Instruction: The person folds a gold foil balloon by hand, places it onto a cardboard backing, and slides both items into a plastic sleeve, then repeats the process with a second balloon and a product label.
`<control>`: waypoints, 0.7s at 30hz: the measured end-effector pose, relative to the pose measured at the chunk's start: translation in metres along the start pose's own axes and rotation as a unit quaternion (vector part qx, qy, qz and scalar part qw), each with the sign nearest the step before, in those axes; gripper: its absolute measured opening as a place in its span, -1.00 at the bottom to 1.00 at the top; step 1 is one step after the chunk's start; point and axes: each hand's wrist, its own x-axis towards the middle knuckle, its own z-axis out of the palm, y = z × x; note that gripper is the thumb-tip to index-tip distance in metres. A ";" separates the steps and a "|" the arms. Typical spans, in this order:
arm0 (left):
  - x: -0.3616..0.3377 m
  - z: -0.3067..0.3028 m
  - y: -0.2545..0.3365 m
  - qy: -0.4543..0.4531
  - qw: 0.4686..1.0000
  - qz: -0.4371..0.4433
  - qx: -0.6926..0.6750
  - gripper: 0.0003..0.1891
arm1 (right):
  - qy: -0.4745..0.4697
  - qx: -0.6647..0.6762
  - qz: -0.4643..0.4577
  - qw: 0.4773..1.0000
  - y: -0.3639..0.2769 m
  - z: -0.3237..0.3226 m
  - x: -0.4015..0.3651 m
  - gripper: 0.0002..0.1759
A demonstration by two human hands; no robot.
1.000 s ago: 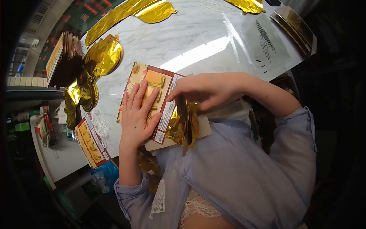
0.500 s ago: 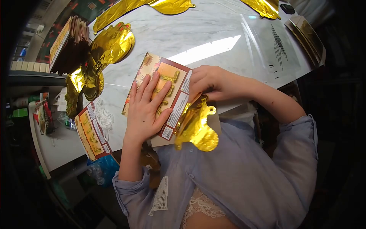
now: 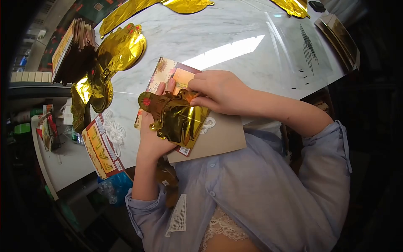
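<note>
A printed card [image 3: 164,68] with a floral border lies at the table's near edge, one part of it folded out to a plain beige panel [image 3: 226,132]. On that panel is a small coil of white string [image 3: 207,125]. My left hand [image 3: 155,136] rests on the card, partly covered by folded gold foil [image 3: 184,119]; a few fingertips show beyond the foil. My right hand [image 3: 220,90] pinches the foil's upper edge above the card.
Gold foil balloons [image 3: 121,48] lie at the left, beside a stack of cards [image 3: 73,48]. Another printed card [image 3: 100,147] and white string [image 3: 113,130] are nearer. Clear plastic [image 3: 308,54] and brown packets [image 3: 338,42] lie right.
My right hand has moved left and swung the gold foil from the card's right side over the card and my left hand. The beige panel and string coil are now uncovered.
</note>
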 end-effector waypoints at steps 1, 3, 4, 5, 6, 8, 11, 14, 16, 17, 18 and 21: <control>0.000 0.001 -0.002 -0.014 1.000 -0.009 -0.003 -0.17 | -0.001 0.000 0.001 1.000 -0.001 0.000 0.001 -0.65; -0.002 0.005 -0.012 -0.028 0.999 -0.019 -0.007 -0.12 | -0.015 -0.006 0.021 1.000 -0.004 0.000 0.003 -0.65; -0.005 0.010 -0.023 -0.031 0.995 -0.055 -0.076 -0.03 | -0.016 -0.006 0.021 1.000 -0.004 0.001 0.002 -0.65; -0.008 0.014 -0.030 -0.033 0.985 -0.091 -0.145 0.07 | -0.010 -0.010 0.015 1.000 -0.004 0.002 0.002 -0.65; -0.008 0.013 -0.030 -0.032 0.985 -0.092 -0.145 0.07 | -0.003 -0.014 0.008 1.000 -0.004 0.002 0.002 -0.66; -0.009 0.008 -0.029 0.039 0.842 -0.103 -0.529 0.18 | -0.019 -0.015 0.019 1.000 -0.006 0.000 0.004 -0.68; -0.009 0.006 -0.025 0.074 0.773 -0.076 -0.625 0.28 | -0.041 -0.015 0.037 0.998 -0.008 -0.002 0.008 -0.69; -0.009 0.001 -0.034 0.056 0.908 -0.024 -0.415 0.33 | -0.053 -0.019 0.052 0.997 -0.009 -0.003 0.010 -0.70; -0.008 -0.005 -0.036 0.031 0.973 0.014 -0.230 0.37 | -0.059 -0.023 0.061 0.996 -0.009 -0.004 0.012 -0.70; -0.008 -0.005 -0.038 0.028 0.972 0.015 -0.233 0.31 | -0.064 -0.016 0.070 0.995 -0.010 -0.004 0.013 -0.69; -0.008 -0.005 -0.038 0.025 0.971 0.017 -0.237 0.25 | -0.070 -0.009 0.080 0.994 -0.010 -0.005 0.014 -0.67; -0.006 -0.011 -0.035 -0.002 0.967 0.006 -0.256 0.08 | -0.092 0.062 0.125 0.986 -0.015 -0.016 0.016 -0.54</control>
